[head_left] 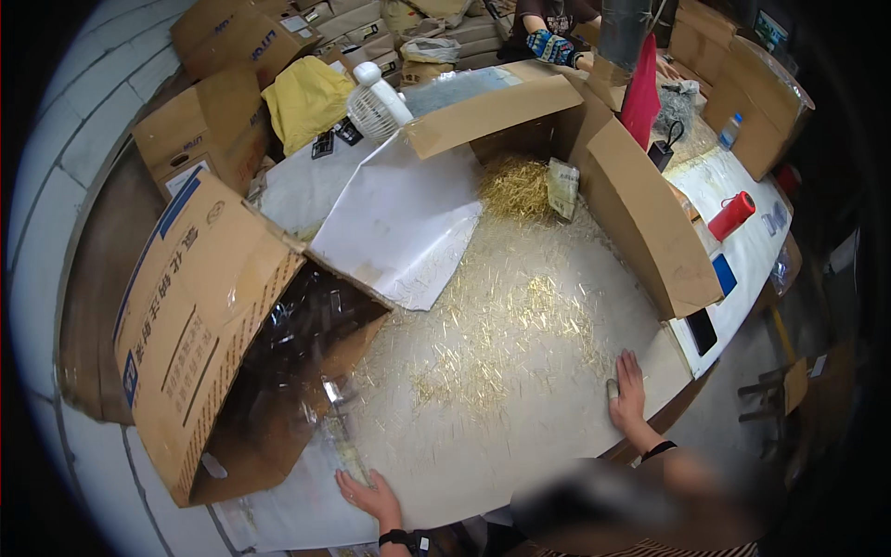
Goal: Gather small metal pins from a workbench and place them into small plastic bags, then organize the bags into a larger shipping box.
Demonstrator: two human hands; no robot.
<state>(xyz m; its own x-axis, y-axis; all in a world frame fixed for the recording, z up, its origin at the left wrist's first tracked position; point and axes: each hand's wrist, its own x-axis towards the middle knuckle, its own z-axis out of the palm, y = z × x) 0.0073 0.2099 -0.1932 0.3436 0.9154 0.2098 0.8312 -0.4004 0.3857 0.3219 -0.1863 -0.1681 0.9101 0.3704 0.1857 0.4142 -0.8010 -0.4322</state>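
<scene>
My left hand (373, 501) rests at the near edge of the work surface, fingers apart, holding nothing I can see. It lies close to the opening of a large tipped cardboard box (209, 334). My right hand (629, 401) lies flat on the right part of the pale table sheet (548, 446), its fingers stretched out and a light wrap around the thumb. Between and beyond the hands, many thin gold-coloured metal pieces (492, 334) are strewn over the sheet. A dense heap of the same pieces (515, 188) sits at the back, with a printed paper packet (562, 188) leaning beside it.
Cardboard flaps (650, 223) wall the back and right. Inside the tipped box are dark and clear plastic pieces (316, 316). A white fan (376, 102), a red flask (731, 216) and a phone (701, 331) stand or lie around. Across the table, a person wears a patterned sleeve (550, 46).
</scene>
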